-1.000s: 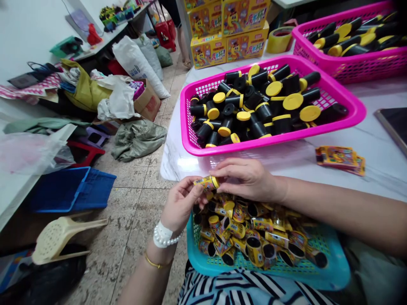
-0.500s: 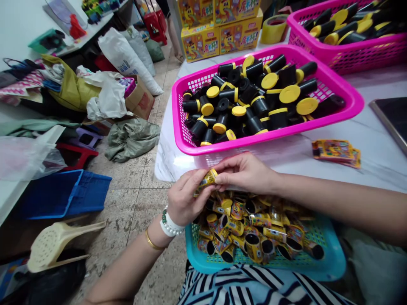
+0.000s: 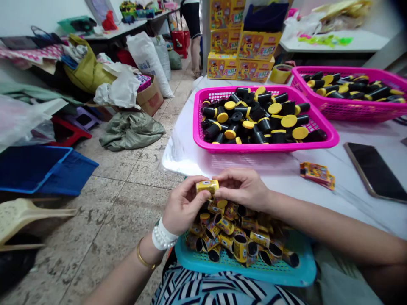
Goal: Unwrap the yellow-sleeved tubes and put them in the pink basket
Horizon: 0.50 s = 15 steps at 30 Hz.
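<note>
Between the fingers of my left hand (image 3: pixel 186 203) is a small yellow labelled cup (image 3: pixel 206 186), lying nearly sideways. The fingertips of my right hand (image 3: pixel 243 188) pinch at its right end. Just below both hands, a teal basket (image 3: pixel 244 273) on my lap holds several labelled cups with dark openings. Beyond the hands, on the marble-patterned table (image 3: pixel 181 156), stands a pink basket (image 3: pixel 267 147) full of black cylinders with yellow caps. A small stack of printed labels (image 3: pixel 317 174) lies to its front right.
A phone (image 3: pixel 377 171) lies at the table's right. Behind are another pink basket (image 3: pixel 352 111), a tape roll (image 3: pixel 281 74) and stacked yellow boxes (image 3: pixel 240 46). A person's legs (image 3: pixel 195 51) show in the aisle. A blue crate (image 3: pixel 44 169) is at left.
The view has tilted up and shifted, showing more of the background. The yellow cup has turned more level in my left hand; my right hand remains at its end.
</note>
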{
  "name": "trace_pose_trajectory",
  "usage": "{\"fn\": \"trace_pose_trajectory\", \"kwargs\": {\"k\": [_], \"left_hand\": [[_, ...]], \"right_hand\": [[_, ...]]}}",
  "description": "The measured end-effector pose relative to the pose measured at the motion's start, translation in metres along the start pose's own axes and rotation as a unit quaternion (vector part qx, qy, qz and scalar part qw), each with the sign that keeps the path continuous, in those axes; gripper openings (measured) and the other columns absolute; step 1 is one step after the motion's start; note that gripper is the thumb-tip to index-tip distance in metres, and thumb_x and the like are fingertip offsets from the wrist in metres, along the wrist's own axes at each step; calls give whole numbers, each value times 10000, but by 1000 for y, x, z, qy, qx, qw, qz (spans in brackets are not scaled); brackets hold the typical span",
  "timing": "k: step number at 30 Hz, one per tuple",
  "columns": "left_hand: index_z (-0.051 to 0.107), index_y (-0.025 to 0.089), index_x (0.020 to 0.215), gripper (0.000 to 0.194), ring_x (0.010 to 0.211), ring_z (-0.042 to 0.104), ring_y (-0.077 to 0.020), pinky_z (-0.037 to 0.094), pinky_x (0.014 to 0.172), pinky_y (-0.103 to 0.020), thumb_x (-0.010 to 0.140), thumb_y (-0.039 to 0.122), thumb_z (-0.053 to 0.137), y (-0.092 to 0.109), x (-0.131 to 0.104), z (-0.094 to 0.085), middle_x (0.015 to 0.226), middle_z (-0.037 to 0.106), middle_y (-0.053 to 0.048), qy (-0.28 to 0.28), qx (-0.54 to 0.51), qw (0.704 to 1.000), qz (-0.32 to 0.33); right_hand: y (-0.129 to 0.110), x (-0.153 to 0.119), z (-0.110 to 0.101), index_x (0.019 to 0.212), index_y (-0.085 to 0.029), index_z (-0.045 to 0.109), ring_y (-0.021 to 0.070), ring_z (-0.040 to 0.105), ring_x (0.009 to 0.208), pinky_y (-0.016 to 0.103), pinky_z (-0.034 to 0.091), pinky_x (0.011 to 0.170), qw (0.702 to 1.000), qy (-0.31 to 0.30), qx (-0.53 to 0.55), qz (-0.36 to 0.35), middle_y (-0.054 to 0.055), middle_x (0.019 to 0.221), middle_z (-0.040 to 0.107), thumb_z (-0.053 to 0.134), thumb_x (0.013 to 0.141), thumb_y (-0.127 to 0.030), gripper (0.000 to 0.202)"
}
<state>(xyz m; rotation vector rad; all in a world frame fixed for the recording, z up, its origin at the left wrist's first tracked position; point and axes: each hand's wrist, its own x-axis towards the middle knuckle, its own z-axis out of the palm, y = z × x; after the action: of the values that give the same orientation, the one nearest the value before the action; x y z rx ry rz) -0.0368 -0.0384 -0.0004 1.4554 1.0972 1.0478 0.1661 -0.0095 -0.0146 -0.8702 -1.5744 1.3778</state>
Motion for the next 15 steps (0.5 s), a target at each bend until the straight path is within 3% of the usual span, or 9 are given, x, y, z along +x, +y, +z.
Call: {"fn": "trace_pose_trajectory", "kwargs": {"k": [3,6,8,10,13,15], "left_hand": [[710,196,1053,229,916,671,-216,518,836,-336,840,281,721,-5,-26,3,993,737,-87,-30,79,995,47],[683,173,980,218,616,619,-144,495,588,-259,868,360,682,-16,-48,9,719,672,-21,-103,-7,991,-84],[635,166,911,285,450,509,-86,392,441,-195,887,450,645,-23,-56,14,594,587,34,-130,-102,967,-193],[584,167,841,372,380,445,-52,313,379,-158,874,533,636,-28,-59,21,548,565,51,-137,-172,943,-251],[559,169,845,456,368,466,-47,318,348,-143,811,607,680,-31,-59,28,577,617,30,-157,-279,903,-287],[565,170,895,467,375,494,-56,352,339,-147,760,576,752,-32,-58,31,614,646,20,-173,-339,874,-302]], "right_hand": [[5,-42,20,971,-132,704,143,716,568,264,621,565,979,-4,123,164,32,681,742,791,795,-356,298],[8,-80,32,1041,-136,702,153,727,599,284,635,603,963,-15,149,225,37,688,739,746,844,-395,329],[9,-96,36,1186,-189,686,143,727,682,280,634,644,979,-9,100,178,55,850,750,751,847,-360,386],[10,-103,38,1213,-261,700,131,704,735,254,615,639,996,16,15,91,61,988,721,799,802,-287,423],[13,-104,39,1040,-298,777,121,665,694,231,584,575,996,90,-28,0,31,885,669,819,773,-207,285],[15,-104,39,1010,-308,783,116,656,653,241,591,563,992,126,10,-6,13,825,633,804,791,-203,244]]}}
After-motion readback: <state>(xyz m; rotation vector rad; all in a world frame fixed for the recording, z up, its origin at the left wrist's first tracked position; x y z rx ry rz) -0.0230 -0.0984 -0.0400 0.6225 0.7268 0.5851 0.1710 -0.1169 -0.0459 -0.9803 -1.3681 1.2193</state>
